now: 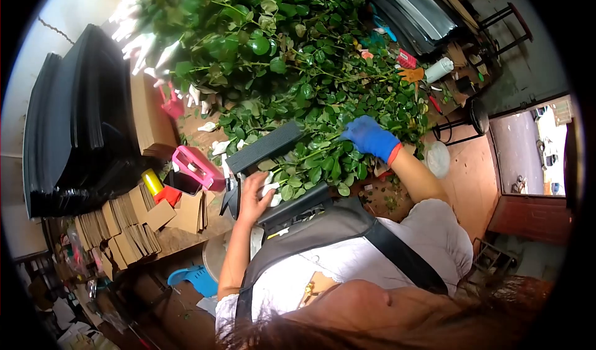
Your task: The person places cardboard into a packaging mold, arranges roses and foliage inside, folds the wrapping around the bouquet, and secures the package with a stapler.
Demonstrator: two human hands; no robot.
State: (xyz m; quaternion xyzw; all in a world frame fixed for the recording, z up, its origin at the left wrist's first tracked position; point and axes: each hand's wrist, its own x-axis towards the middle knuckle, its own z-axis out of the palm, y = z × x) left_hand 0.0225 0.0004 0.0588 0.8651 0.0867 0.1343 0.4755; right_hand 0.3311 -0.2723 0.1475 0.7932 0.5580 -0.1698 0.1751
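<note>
Near the frame's centre, the bare left hand (252, 198) lay half-curled at white flowers (272, 190), its grip unclear. Right of centre, the blue-gloved right hand (371, 137) was closed around leafy stems (318, 157).

Bright daylight at the doorway (528, 151), fisheye-curved edges, black corners.

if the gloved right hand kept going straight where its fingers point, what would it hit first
The right hand would probably meet rose foliage first, right by its fingertips; the dark ridged block seems farther along, though depth is unclear.
</note>
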